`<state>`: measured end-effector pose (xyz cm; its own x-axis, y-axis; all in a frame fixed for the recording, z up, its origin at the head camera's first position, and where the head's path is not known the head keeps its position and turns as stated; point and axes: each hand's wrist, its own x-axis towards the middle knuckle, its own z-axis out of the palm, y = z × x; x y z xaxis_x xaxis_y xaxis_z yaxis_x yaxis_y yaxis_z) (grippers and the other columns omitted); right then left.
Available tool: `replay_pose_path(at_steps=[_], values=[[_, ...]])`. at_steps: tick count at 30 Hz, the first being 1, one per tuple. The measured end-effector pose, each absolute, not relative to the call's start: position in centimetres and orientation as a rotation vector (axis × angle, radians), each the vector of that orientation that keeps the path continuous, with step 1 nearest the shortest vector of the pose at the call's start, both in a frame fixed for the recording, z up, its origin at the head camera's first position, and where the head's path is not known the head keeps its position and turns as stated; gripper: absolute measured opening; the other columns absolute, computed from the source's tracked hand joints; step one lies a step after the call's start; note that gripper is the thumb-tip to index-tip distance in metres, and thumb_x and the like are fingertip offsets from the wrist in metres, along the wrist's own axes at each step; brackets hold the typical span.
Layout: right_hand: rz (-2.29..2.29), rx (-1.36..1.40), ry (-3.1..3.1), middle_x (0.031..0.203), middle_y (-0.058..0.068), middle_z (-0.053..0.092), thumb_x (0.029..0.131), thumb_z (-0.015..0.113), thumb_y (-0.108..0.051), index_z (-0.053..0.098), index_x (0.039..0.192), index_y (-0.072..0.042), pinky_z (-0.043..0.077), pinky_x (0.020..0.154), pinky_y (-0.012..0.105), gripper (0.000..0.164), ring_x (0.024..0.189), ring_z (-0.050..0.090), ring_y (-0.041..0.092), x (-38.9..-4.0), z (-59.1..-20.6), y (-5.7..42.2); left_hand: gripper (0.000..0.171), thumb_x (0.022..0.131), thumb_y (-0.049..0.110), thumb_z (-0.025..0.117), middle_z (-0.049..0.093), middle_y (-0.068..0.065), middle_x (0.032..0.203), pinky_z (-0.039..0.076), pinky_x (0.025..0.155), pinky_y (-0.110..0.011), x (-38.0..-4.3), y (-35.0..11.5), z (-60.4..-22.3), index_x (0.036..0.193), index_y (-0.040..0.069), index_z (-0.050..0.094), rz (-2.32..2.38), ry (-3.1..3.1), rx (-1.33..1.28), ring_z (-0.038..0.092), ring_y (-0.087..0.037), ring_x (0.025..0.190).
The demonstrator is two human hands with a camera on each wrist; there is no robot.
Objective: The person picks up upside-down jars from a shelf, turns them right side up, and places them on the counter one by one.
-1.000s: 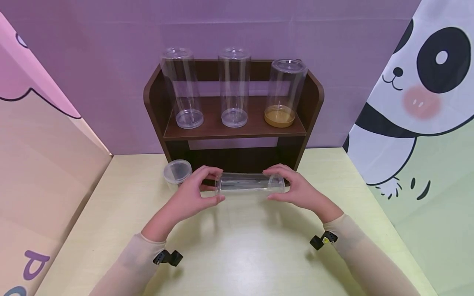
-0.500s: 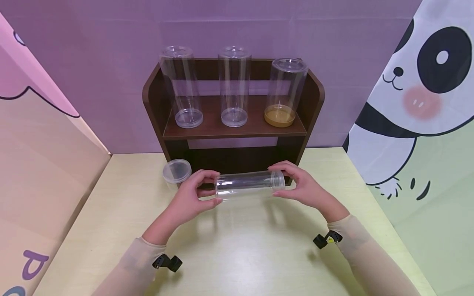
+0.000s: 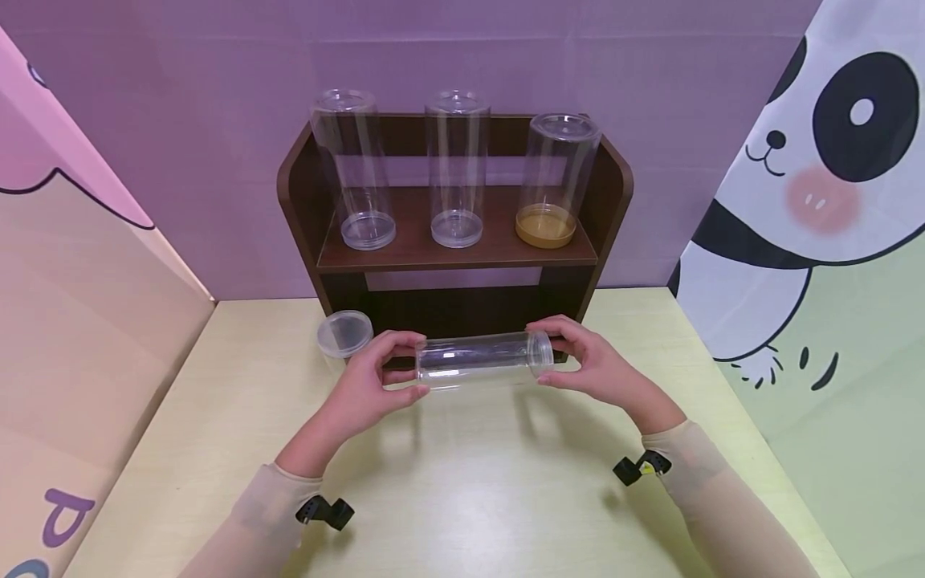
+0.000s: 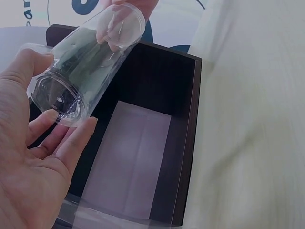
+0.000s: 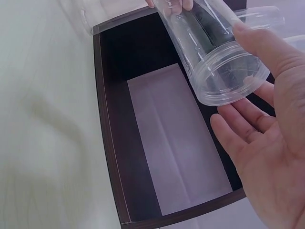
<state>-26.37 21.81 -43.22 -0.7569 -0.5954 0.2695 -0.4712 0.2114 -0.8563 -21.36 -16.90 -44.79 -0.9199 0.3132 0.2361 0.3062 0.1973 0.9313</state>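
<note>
A clear plastic jar (image 3: 473, 359) lies on its side in the air, held by both hands in front of the shelf's lower tier. My left hand (image 3: 372, 385) grips its base end, thumb below and fingers above in the head view. At the other end my right hand (image 3: 588, 365) holds the jar by its clear lid (image 5: 231, 74), thumb on one side and fingers on the other. The left wrist view shows the round base (image 4: 59, 98) between the left thumb and fingertips.
A dark brown two-tier shelf (image 3: 462, 263) stands behind the hands. On its upper tier are two tall clear jars (image 3: 364, 177) (image 3: 458, 172) and a wider jar (image 3: 560, 172) with a gold lid, all lid down. A short lidded tub (image 3: 345, 333) stands left on the pale table (image 3: 462, 498).
The right hand has shifted slightly right and up along the jar, onto the lid end. The jar has tilted a little, its base end lower in the head view. The shelf jars have stayed put.
</note>
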Motion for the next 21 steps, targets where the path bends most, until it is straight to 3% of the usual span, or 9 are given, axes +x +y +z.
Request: replay_pose_path(at_steps=[11,21], values=[[-1.613,-1.01,2.26,0.161,0.015,0.052,0.094,0.083,0.008,0.048,0.16,-0.002,0.055,0.114,0.038,0.076,0.135,0.062,0.03,-26.4,-43.2,22.3,0.068,0.089,-0.007,0.089,0.064,-0.016,0.144,0.062,0.101,-0.035,-21.3,-16.4,-45.4,0.149,0.006,0.059,1.948,2.377,0.669,0.064,-0.039,0.132],[-1.763,-1.051,2.194,0.154,0.018,0.058,0.093,0.078,0.015,0.044,0.159,0.01,0.055,0.113,0.031,0.074,0.13,0.066,0.019,-26.5,-42.8,22.4,0.067,0.092,-0.002,0.089,0.064,-0.015,0.147,0.057,0.111,-0.036,-21.4,-16.1,-46.3,0.151,0.004,0.057,1.859,2.416,0.712,0.063,-0.037,0.136]])
